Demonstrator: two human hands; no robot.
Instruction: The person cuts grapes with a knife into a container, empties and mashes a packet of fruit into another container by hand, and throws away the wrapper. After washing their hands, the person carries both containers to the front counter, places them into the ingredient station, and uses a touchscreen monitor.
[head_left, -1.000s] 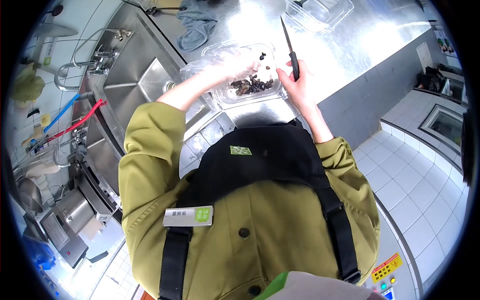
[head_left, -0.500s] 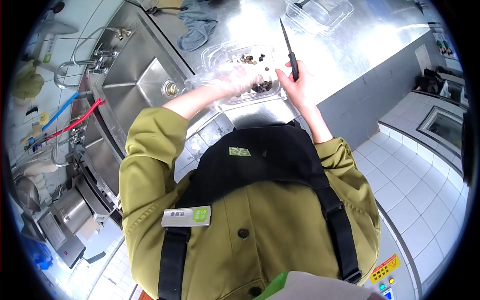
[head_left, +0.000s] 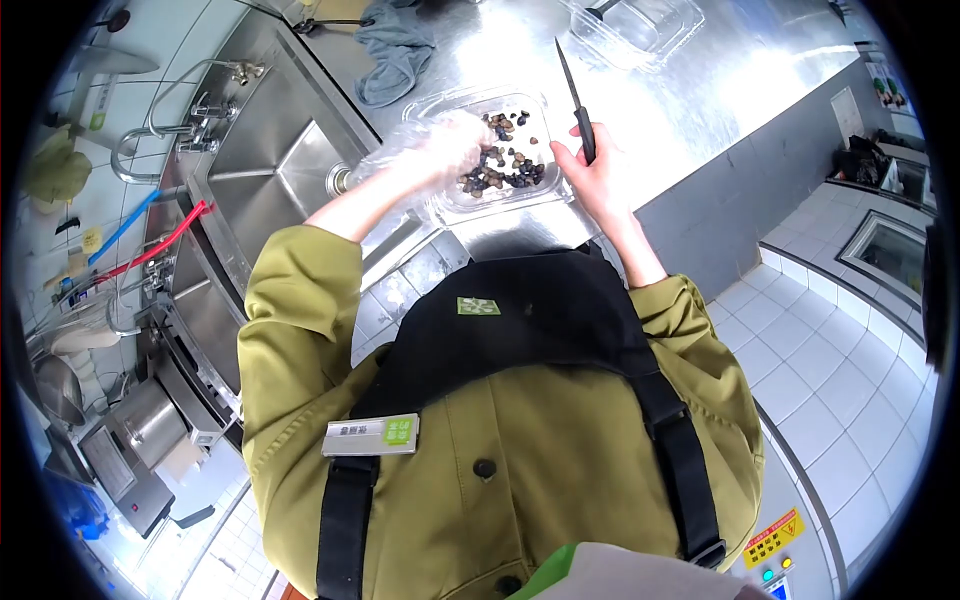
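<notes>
A clear plastic container holds many small dark brown and black pieces, spread in loose clusters on its pale bottom. Over its left side is my left hand, in a loose clear plastic glove. Its fingertips are beside the upper pieces; glare and the glove blur them, so their grip is unclear. At the container's right edge, my right hand is bare and closed around the black handle of a knife. The blade points up and away, clear of the pieces.
A steel sink lies to the left, with taps above it. A grey-blue cloth sits on the steel counter behind the container. Another clear container stands farther back on the right.
My left hand has moved within the container, first toward the lower pieces, then back up and left. The pieces have shifted into more spread-out clusters. My right hand keeps the knife nearly still.
</notes>
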